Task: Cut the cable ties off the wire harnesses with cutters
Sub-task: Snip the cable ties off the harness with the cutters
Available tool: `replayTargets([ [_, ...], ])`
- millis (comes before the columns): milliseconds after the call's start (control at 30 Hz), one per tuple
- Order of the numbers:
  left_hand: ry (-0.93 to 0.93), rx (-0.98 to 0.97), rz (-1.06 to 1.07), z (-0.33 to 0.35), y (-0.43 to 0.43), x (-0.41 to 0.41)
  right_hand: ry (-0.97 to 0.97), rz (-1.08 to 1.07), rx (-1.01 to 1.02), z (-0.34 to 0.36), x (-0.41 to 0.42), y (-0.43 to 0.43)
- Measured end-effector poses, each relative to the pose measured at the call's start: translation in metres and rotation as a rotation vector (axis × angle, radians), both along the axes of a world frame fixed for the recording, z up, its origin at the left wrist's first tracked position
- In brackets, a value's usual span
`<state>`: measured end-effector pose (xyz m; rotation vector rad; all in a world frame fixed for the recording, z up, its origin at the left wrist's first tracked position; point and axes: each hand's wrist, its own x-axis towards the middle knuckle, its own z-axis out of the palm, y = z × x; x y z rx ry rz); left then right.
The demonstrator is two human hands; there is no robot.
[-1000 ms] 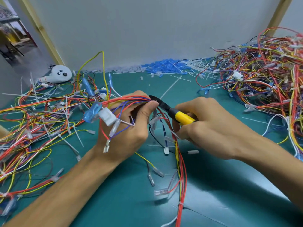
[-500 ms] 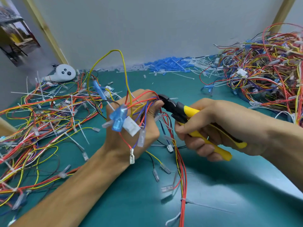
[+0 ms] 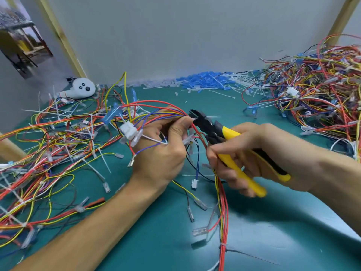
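Teal worktop (image 3: 156,241) carrying a tall heap of wire harnesses (image 3: 312,90) at the right rear, a looser tangle (image 3: 48,153) on the left, and blue and white offcuts (image 3: 205,81) along the back wall. Over the middle, left hand (image 3: 162,153) with its grip curled round one harness (image 3: 166,112), thumb pressed on the wires; right hand (image 3: 263,149) with its grip wrapped round the yellow handles of the cutters (image 3: 207,126), black tip just beside that thumb. Lower down, white cable tie (image 3: 222,247) round the harness's hanging red and yellow tail, near the front edge.
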<state>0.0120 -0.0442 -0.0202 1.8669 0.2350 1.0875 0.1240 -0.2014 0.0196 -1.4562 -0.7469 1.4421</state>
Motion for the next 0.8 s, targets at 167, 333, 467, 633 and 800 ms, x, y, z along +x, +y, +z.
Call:
replayTargets([
  [167,-0.031,-0.069,-0.034,0.006,0.001,0.002,-0.676,-0.252,0.232,-0.007,-0.008,-0.005],
  [333,-0.058,-0.063,-0.027,0.004,0.002,0.002,-0.77,-0.27,0.23,-0.005,-0.007,-0.008],
  [467,-0.035,-0.058,-0.04,0.004,0.002,0.003,-0.865,-0.232,0.193,-0.006,-0.014,-0.007],
  [633,0.014,-0.067,-0.088,0.003,0.004,0.003,-0.922,-0.273,0.18,-0.009,-0.016,-0.007],
  [800,0.019,-0.164,-0.211,0.004,0.006,0.005,-0.884,-0.257,0.136,-0.013,-0.015,-0.007],
])
